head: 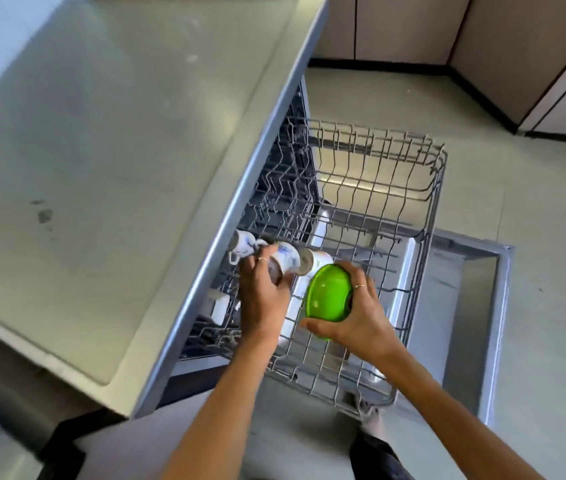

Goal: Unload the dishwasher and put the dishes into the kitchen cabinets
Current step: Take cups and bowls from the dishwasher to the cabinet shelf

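Over the wire rack (pixel 371 188), your left hand (pixel 263 292) curls around a glossy white blue-patterned cup (pixel 285 259), while your right hand (pixel 357 317) clasps a smooth round green plastic bowl (pixel 326 297).

pale grey countertop (pixel 108 140) fills upper left, metal front edge, small dark smudge near its left side. light floor (pixel 396 95) on the right. beige cabinet fronts (pixel 413 26) along the top and right with dark plinth (pixel 375 63) at the base. bright, even light
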`<state>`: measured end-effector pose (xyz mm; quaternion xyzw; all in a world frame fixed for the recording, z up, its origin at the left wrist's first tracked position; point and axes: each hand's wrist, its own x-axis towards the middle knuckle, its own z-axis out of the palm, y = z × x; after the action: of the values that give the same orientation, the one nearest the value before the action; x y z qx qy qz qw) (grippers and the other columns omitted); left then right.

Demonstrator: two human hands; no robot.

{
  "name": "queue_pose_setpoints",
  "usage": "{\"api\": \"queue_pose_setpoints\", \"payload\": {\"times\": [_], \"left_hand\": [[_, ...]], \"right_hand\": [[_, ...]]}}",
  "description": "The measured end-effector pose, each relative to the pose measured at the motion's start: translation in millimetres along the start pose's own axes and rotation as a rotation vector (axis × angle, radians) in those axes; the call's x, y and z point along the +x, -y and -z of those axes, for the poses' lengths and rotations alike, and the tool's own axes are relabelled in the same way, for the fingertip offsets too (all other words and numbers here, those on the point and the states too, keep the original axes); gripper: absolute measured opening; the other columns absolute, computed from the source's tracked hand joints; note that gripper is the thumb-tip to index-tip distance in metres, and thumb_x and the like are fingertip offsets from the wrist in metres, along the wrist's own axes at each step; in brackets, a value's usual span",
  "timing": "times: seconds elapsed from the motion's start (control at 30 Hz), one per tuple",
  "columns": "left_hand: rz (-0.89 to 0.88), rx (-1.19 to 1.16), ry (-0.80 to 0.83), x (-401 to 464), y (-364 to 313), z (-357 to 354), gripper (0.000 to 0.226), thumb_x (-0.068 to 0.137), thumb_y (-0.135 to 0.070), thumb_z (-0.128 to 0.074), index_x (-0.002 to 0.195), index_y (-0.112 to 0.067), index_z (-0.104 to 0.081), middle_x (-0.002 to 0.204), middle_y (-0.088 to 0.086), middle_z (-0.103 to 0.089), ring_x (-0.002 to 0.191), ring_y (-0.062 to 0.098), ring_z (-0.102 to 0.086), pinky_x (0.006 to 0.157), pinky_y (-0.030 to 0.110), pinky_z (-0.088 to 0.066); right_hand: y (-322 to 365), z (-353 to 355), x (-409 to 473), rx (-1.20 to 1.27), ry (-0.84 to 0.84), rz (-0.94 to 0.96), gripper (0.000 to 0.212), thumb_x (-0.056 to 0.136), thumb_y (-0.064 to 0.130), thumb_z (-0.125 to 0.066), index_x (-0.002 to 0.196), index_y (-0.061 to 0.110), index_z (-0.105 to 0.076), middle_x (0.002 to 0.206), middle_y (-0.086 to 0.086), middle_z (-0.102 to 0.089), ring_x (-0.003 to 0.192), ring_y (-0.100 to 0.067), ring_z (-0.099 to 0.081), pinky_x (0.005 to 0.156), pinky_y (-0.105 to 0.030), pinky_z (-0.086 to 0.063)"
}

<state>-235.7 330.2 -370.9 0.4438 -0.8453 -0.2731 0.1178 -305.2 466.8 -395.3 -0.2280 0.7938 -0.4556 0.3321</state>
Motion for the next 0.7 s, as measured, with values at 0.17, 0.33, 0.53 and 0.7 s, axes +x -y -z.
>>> {"api": "queue_pose_setpoints", "payload": {"times": [0.17, 0.33, 0.53, 0.7], "left_hand": [[-0.164, 0.017, 0.100, -59.2, -39.5, 51.0, 0.051, 0.080, -0.007, -0.070, 0.127, -0.015, -0.054, 0.122, 0.005, -0.049, 0.105, 0.011, -0.054, 0.089, 0.011, -0.036], [-0.215, 0.031, 0.095, -101.1, -60.4, 102.8, 0.045, 0.083, -0.011, -0.067, 0.126, -0.014, -0.053, 0.118, 0.004, -0.048, 0.103, 0.021, -0.057, 0.083, 0.014, -0.038], [-0.274, -0.083, -0.135, -135.0, -61.7, 189.5, 0.048, 0.079, -0.016, -0.073, 0.122, -0.031, -0.056, 0.111, -0.011, -0.039, 0.076, -0.010, -0.048, 0.076, -0.002, -0.032], [-0.216, -0.093, -0.477, -164.3, -38.8, 281.0, 0.041, 0.075, -0.020, -0.076, 0.113, -0.031, -0.063, 0.109, -0.012, -0.046, 0.088, -0.011, -0.053, 0.080, -0.005, -0.032]], "right_hand": [[53.3, 51.3, -25.6, 0.007, -0.016, 0.116, 0.102, 0.046, 0.050, -0.088, 0.128, 0.036, -0.030, 0.129, 0.000, -0.043, 0.114, -0.018, -0.049, 0.096, -0.042, -0.049], [106.0, 76.0, -46.6, 0.021, 0.062, 0.279, 0.097, 0.041, 0.066, -0.081, 0.123, 0.047, -0.035, 0.125, 0.002, -0.048, 0.109, -0.019, -0.054, 0.090, -0.045, -0.053], [178.0, 67.6, -62.6, 0.122, 0.198, 0.466, 0.094, 0.044, 0.060, -0.086, 0.124, 0.048, -0.036, 0.120, 0.000, -0.054, 0.104, -0.019, -0.061, 0.081, -0.040, -0.058], [249.8, 23.2, -79.9, 0.135, 0.407, 0.608, 0.093, 0.051, 0.040, -0.091, 0.120, 0.040, -0.029, 0.112, 0.002, -0.052, 0.097, -0.016, -0.061, 0.078, -0.033, -0.058]]}}
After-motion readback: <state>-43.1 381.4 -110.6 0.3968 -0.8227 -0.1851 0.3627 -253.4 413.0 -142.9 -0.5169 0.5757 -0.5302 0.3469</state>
